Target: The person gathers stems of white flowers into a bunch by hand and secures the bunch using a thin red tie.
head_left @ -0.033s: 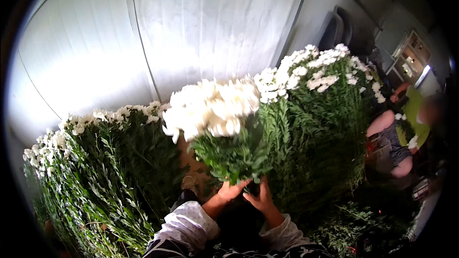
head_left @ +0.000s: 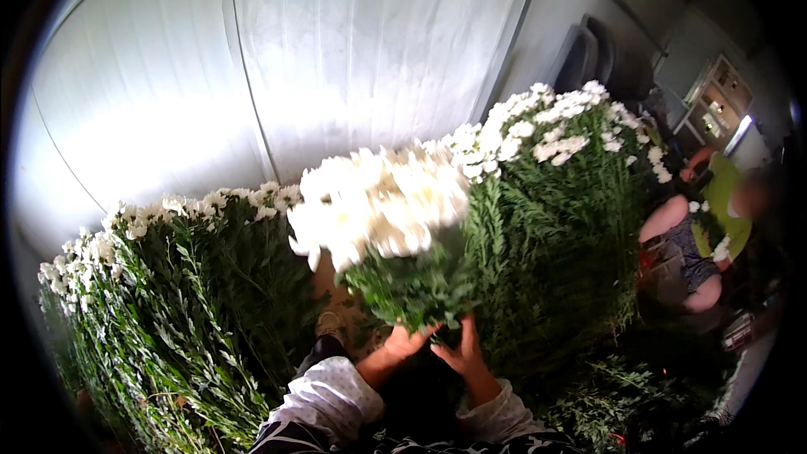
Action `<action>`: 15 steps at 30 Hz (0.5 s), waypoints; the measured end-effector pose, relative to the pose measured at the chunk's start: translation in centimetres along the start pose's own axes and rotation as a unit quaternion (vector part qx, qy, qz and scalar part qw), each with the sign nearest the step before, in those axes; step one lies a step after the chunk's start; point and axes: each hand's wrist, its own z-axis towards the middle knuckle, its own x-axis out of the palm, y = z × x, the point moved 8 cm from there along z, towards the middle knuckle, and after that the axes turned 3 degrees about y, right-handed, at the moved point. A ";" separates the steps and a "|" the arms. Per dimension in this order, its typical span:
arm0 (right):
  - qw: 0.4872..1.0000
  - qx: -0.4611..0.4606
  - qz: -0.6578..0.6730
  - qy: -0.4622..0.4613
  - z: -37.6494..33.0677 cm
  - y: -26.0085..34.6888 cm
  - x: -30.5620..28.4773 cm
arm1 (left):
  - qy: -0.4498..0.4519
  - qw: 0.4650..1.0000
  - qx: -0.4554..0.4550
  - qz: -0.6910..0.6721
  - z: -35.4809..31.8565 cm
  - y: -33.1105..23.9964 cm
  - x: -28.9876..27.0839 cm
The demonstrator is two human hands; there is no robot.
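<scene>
A bunch of white chrysanthemums (head_left: 378, 206) stands upright in front of me, its big blooms slightly blurred above dark green leaves. My left hand (head_left: 407, 342) is closed round the lower stems from the left. On the right side of the same stems, my right hand (head_left: 464, 355) grips with its thumb in front and its fingers going up behind the leaves. Leaves hide part of the fingers of both hands. The stem ends below the hands are lost in shadow.
Left of me stands a long stack of white chrysanthemums (head_left: 193, 303); a taller stack (head_left: 551, 227) rises on the right. A pale panel wall (head_left: 378, 42) closes the back. At far right sits a person in a yellow-green top (head_left: 727, 202). Loose leafy cuttings (head_left: 614, 395) lie lower right.
The bunch has shifted slightly to the right and its blooms look a little larger and lower. Both hands keep their hold on the stems.
</scene>
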 end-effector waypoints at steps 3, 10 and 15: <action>1.000 0.024 -0.007 -0.006 -1.0 3.2 -2.5 | -0.027 0.889 0.215 0.403 -3.1 -4.8 3.8; 0.984 -0.025 -0.171 0.052 -1.8 8.5 -2.3 | 0.018 0.992 0.074 0.102 -4.0 -8.4 7.5; 0.993 0.099 -0.056 0.042 -3.0 10.2 -4.3 | 0.014 0.995 0.061 0.081 -6.0 -10.3 7.6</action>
